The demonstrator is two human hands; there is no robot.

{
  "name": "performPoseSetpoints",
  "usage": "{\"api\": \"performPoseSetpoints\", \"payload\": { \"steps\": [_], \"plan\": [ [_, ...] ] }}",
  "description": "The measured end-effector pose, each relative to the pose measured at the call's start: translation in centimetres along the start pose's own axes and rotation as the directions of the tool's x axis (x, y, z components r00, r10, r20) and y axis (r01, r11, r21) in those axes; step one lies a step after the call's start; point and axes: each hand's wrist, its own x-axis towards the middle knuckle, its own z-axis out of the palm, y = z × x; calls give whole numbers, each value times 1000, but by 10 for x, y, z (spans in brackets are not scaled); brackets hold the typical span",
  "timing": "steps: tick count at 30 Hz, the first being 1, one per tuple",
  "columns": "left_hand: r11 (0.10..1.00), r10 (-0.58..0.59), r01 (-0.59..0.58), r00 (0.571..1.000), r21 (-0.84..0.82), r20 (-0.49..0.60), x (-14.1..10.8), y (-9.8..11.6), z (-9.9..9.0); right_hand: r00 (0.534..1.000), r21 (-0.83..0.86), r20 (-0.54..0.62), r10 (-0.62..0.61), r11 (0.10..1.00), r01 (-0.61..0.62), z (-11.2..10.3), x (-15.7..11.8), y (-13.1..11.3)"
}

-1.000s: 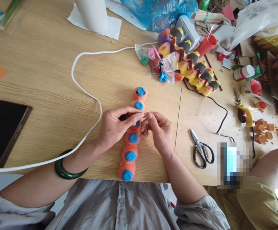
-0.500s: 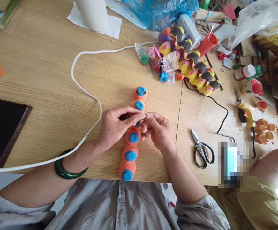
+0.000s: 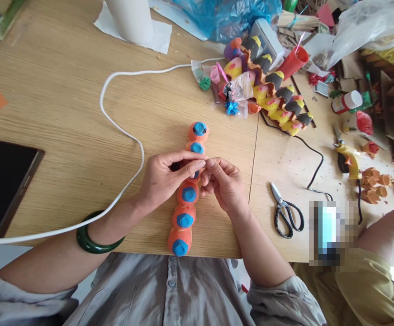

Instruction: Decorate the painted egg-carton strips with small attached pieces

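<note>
A caterpillar-like row of orange bumps (image 3: pixel 186 217) capped with blue discs lies lengthwise on the table in front of me. Dark marks show on its farthest bump. Over its middle, my left hand (image 3: pixel 164 174) has thumb and forefinger pinched together. My right hand (image 3: pixel 224 183) meets it there, its thumb and forefinger pinched at the left fingertips and its other fingers curled. Whatever lies between the fingertips is too small or hidden to name. The hands cover part of the bumps beneath them.
A white cable (image 3: pixel 115 108) loops across the left, near a dark phone (image 3: pixel 8 181). Scissors (image 3: pixel 285 213) and a yellow glue gun (image 3: pixel 349 160) lie right. Painted egg-carton pieces (image 3: pixel 274 95) and clay packets (image 3: pixel 230 90) sit behind. A co-worker's arm (image 3: pixel 383 231) rests at far right.
Almost nothing differs. The fingertips of both hands shift very slightly while staying pinched together; the orange row keeps its place.
</note>
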Motion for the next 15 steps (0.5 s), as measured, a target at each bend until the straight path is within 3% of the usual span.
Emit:
{"api": "performPoseSetpoints", "payload": {
  "steps": [6,15],
  "plan": [
    [1000,14,-14,999,10,-37,1,2,0,1000,-12,23,-3,1000,4,0,-1,0],
    [999,-35,35,999,-26,19,1,-1,0,999,27,8,-36,999,36,-1,1,1]
  ]
}}
